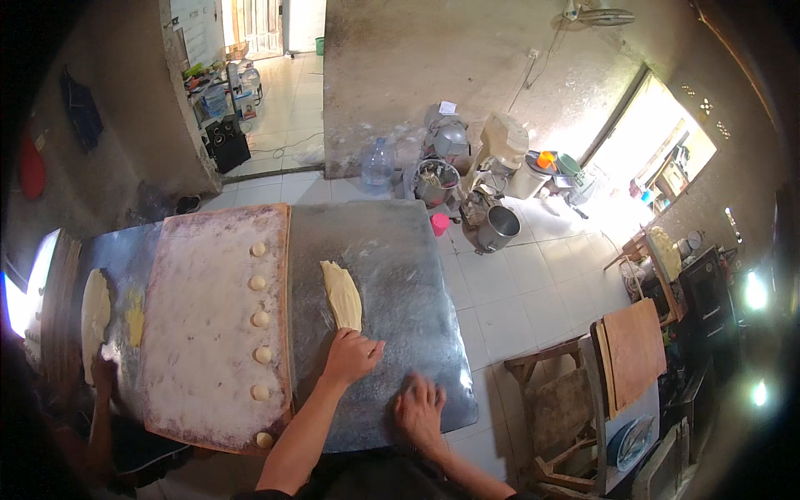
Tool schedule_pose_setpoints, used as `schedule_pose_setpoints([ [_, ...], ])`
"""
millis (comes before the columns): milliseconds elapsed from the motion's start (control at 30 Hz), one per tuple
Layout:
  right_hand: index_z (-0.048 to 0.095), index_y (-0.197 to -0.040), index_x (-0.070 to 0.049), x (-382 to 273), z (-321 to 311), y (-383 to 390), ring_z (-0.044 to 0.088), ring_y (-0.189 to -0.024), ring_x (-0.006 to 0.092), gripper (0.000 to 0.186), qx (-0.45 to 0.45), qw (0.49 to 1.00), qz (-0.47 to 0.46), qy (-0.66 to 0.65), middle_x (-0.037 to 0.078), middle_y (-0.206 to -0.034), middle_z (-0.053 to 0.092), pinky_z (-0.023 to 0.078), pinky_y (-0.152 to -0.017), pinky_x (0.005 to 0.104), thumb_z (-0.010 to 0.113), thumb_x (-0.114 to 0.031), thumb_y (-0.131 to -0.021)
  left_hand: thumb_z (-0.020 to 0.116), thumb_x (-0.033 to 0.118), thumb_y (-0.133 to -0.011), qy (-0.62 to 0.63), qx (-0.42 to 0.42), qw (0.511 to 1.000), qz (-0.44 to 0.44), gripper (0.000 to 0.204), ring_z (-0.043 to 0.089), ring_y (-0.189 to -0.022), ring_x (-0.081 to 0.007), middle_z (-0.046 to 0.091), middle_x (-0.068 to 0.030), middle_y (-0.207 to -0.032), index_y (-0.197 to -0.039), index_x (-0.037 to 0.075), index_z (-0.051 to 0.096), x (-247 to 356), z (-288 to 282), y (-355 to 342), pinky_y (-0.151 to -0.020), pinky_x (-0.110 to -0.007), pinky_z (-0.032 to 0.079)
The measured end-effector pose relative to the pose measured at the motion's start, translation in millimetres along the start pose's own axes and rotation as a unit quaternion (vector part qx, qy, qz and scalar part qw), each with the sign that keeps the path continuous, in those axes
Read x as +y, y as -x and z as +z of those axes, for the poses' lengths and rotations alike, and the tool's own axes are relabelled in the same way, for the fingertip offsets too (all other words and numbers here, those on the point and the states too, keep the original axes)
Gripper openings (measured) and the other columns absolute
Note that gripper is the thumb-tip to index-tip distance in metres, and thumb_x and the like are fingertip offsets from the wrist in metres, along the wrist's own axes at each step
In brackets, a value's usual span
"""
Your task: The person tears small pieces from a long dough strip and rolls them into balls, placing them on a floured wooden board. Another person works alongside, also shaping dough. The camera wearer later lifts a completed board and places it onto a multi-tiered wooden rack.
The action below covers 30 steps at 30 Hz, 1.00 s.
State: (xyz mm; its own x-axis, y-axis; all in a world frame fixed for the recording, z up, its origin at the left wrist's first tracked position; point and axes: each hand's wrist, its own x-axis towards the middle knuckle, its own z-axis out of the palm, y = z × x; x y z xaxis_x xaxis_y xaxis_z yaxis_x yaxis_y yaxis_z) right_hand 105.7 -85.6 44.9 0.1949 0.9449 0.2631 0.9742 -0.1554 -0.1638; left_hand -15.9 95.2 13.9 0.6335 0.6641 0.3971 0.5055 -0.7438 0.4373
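Note:
A long, flattened piece of pale dough (342, 298) lies on the dark metal tabletop (383, 242). Its near end is under my left hand (352, 358), whose fingers are closed round it with the thumb out to the right. Nearer the table's front right corner, my right hand (420, 408) rests low on the metal with its fingers curled under; whatever lies beneath the palm is hidden. To the left is a floured wooden board (208, 325). A row of several small round dough balls, among them a middle one (260, 319), runs down its right edge.
Another person's hand (104, 375) is at the far left beside a second slab of dough (97, 308). Past the table stand a mixer (500, 137), a metal pot (499, 227) and a water bottle (377, 162). A wooden chair (554, 408) and stacked boards (633, 350) are at right.

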Motion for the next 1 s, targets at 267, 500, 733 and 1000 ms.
schedule_pose_setpoints([
  [267,0.056,-0.140,0.000,15,39,27,0.044,-0.140,0.0526,0.051,-0.079,0.967,-0.111,-0.216,0.037,-0.144,0.049,0.029,-0.121,0.0612,0.062,-0.023,-0.095,0.070,0.018,-0.097,0.130,0.045,0.987,-0.085,0.015,0.070,-0.100,-0.0301,0.074,-0.0089,-0.097,-0.101,0.004,0.076,17,-47,44,-0.093,-0.040,0.054],
  [500,0.059,-0.138,-0.001,-21,39,-69,0.048,-0.137,0.0507,0.046,-0.044,0.977,-0.092,-0.185,0.032,-0.147,0.050,0.034,-0.118,0.0602,0.061,-0.024,-0.098,0.067,0.017,-0.101,0.244,0.083,0.946,-0.198,0.018,0.073,-0.086,-0.0301,0.075,-0.0119,-0.099,-0.101,0.001,0.075,50,-88,43,-0.076,-0.037,0.058],
  [733,0.058,-0.139,-0.002,10,52,-104,0.048,-0.139,0.0489,0.050,0.060,0.993,0.020,-0.099,0.031,-0.144,0.054,0.032,-0.120,0.0593,0.065,-0.026,-0.096,0.063,0.023,-0.105,0.274,0.061,0.916,-0.286,0.028,0.073,-0.080,-0.0246,0.074,-0.0146,-0.089,-0.095,-0.001,0.075,45,-96,63,-0.071,-0.036,0.057],
  [1000,0.052,-0.146,0.000,41,65,-91,0.042,-0.143,0.0496,0.055,0.003,0.994,-0.057,0.088,0.032,-0.147,0.051,0.033,-0.119,0.0607,0.064,-0.020,-0.096,0.062,0.030,-0.106,0.303,0.089,0.890,-0.329,0.037,0.072,-0.078,-0.0205,0.075,-0.0136,-0.086,-0.093,0.000,0.077,40,-91,67,-0.072,-0.034,0.056],
])
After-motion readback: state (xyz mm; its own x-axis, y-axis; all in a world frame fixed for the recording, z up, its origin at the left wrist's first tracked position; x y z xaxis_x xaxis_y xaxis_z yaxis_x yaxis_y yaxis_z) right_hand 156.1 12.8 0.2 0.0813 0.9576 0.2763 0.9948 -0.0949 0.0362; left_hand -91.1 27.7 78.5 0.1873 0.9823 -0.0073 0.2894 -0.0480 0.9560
